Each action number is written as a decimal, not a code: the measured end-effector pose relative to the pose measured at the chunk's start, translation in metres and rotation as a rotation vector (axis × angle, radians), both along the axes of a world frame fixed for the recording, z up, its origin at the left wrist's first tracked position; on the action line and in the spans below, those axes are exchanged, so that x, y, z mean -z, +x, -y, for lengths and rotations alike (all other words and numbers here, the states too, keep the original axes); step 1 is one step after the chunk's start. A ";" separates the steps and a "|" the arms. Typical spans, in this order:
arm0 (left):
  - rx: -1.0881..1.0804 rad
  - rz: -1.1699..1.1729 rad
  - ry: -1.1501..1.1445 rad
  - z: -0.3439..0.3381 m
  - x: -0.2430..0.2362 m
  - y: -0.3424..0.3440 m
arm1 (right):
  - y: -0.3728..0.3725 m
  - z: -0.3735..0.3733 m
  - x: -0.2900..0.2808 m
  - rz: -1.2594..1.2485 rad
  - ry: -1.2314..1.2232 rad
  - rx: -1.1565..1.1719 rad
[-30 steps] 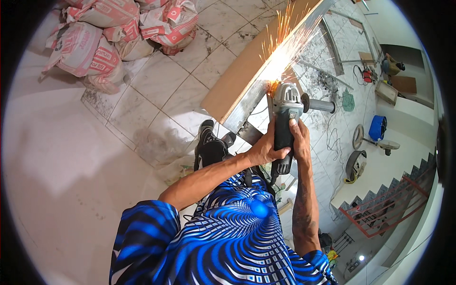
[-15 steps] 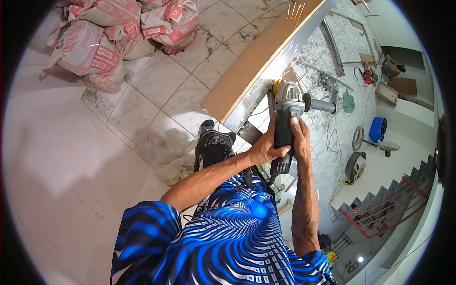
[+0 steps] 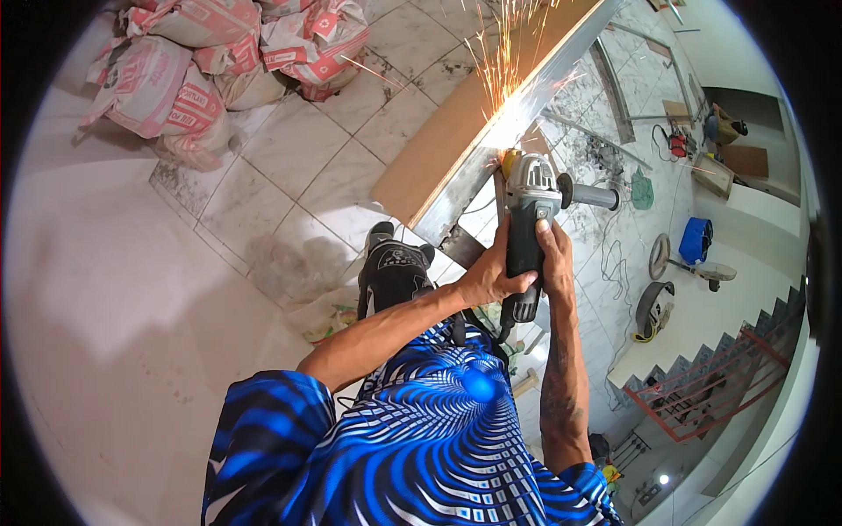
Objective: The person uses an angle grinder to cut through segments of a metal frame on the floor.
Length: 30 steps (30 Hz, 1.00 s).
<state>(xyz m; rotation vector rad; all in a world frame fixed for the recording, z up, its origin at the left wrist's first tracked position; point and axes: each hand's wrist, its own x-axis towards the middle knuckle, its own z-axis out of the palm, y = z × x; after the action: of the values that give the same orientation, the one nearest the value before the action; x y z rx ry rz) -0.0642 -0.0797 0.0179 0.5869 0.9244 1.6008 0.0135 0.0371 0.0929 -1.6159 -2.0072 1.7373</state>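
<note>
Both hands grip a grey-and-black angle grinder: my left hand is wrapped around the body from the left, my right hand from the right with its thumb on top. A side handle sticks out to the right, unheld. The grinder's head is against a long metal edge beside a brown board, throwing orange sparks forward and upward. The glare hides the exact contact point. My shoe and dark-clad leg show below the board's lower end.
Several red-and-white sacks are piled at upper left on the tiled floor. At right are metal frames, a red tool, a blue container, cables, a round black object and stairs with a red railing.
The sparks thinned to a few streaks half a second ago and now spray again, narrower than a second ago. The grinder and hands stay nearly still; my leg has shifted slightly.
</note>
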 end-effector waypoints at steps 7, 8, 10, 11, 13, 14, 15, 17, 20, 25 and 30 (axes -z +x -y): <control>0.036 0.006 0.000 0.000 0.001 -0.002 | 0.000 0.000 0.001 0.004 -0.011 0.029; 0.038 0.008 -0.002 0.001 0.002 -0.002 | 0.000 0.001 0.003 0.004 -0.015 0.043; 0.012 -0.019 0.013 0.001 0.001 0.000 | 0.000 0.002 0.003 0.002 -0.017 0.036; -0.002 -0.032 0.022 0.001 0.000 0.001 | 0.000 0.001 0.001 0.000 -0.016 0.015; 0.016 -0.023 0.006 0.001 0.001 -0.001 | -0.001 -0.001 0.000 0.005 -0.009 0.005; 0.025 -0.018 -0.004 0.001 0.003 -0.001 | -0.002 0.000 0.002 0.010 -0.006 0.018; 0.024 -0.023 -0.007 0.002 0.003 0.001 | -0.002 0.000 0.004 0.016 -0.002 0.030; 0.020 -0.032 -0.013 0.002 0.001 0.003 | 0.001 0.001 0.003 0.016 -0.003 0.026; 0.055 0.009 0.004 -0.001 0.002 -0.002 | 0.004 0.000 0.005 0.013 -0.015 0.028; 0.053 0.035 -0.006 0.001 -0.003 -0.002 | 0.000 0.003 0.003 0.009 0.003 0.037; 0.032 -0.012 -0.007 0.002 -0.004 0.001 | 0.001 0.000 -0.002 0.016 -0.003 0.010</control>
<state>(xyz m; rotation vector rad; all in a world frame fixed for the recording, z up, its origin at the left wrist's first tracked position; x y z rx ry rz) -0.0636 -0.0813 0.0217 0.6042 0.9245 1.5668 0.0143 0.0372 0.0945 -1.6435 -2.0011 1.7298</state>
